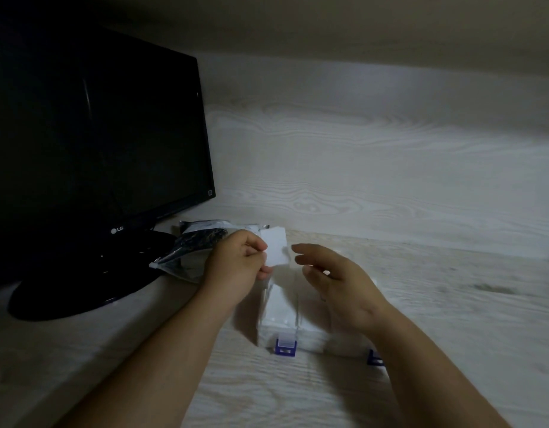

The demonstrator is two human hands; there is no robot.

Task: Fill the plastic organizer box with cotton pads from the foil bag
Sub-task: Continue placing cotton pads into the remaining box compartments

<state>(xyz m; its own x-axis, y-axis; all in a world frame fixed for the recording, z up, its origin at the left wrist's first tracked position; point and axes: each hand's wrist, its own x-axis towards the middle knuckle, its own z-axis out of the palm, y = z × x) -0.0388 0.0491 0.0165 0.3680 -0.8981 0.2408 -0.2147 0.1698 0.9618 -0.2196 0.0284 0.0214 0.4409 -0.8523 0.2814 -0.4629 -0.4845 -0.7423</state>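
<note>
Box (285,346) (seemingly open) — left hand (236,268) pinches pad (277,250) over far edge

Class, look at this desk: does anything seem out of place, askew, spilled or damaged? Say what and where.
Nothing looks spilled or damaged. The foil bag lies crumpled by the monitor base, a little untidy. The cotton pad is pinched in the left hand above the organizer box, not dropped.
</note>
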